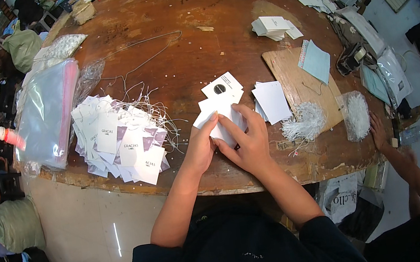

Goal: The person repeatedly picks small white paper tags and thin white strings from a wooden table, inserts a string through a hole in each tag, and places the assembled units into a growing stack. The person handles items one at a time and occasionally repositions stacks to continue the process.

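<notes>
My left hand point(200, 147) and my right hand point(248, 137) meet over the table near its front edge. Between them are white paper hang tags point(222, 109), gripped by the fingers of both hands. Just beyond lies a tag with a black circle point(225, 84), partly under the white ones. To the left spreads a heap of printed hang tags point(110, 139), with white strings point(150, 109) tangled along its far right side. A small stack of blank white tags point(273, 102) sits right of my right hand. Beside it rests a loose bundle of white strings point(304, 121).
Clear plastic bags point(48, 118) with a pink edge lie at the left, with a red-capped bottle point(9, 137). A brown board point(283, 63) carries a light blue sheet point(316, 61). Farther back stands another tag stack point(269, 26). A co-worker's hand point(378, 131) touches the right edge near bagged strings point(356, 116).
</notes>
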A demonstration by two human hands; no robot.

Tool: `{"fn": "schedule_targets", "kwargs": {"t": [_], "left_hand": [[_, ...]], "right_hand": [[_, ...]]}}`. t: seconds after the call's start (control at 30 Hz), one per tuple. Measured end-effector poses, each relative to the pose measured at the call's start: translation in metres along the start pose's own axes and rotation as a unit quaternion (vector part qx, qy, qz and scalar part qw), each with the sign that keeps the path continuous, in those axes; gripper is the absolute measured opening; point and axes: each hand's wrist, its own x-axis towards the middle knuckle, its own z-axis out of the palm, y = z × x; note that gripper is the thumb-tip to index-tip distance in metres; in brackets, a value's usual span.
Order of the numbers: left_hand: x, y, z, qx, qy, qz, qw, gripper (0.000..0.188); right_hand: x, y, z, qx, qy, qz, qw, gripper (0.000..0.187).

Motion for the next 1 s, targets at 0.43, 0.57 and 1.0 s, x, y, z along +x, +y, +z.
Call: {"fn": "schedule_targets", "kwargs": {"t": [0.43, 0.57, 1.0], "left_hand": [[0.000, 0.000, -0.002, -0.004, -0.001, -0.028, 1.000, 0.042], [0.000, 0.000, -0.004, -0.004, -0.008, -0.031, 0.999, 0.042], [-0.005, 0.001, -0.002, 0.052, -0.060, -0.077, 0.994, 0.045]], "right_hand": [[0.000, 0.002, -0.001, 0.000, -0.005, -0.008, 1.000, 0.059], [0.000, 0.002, -0.002, -0.013, -0.007, -0.013, 1.000, 0.059], [0.024, 0.029, -0.015, 0.441, -0.064, 0.373, 0.814, 0.018]]}}
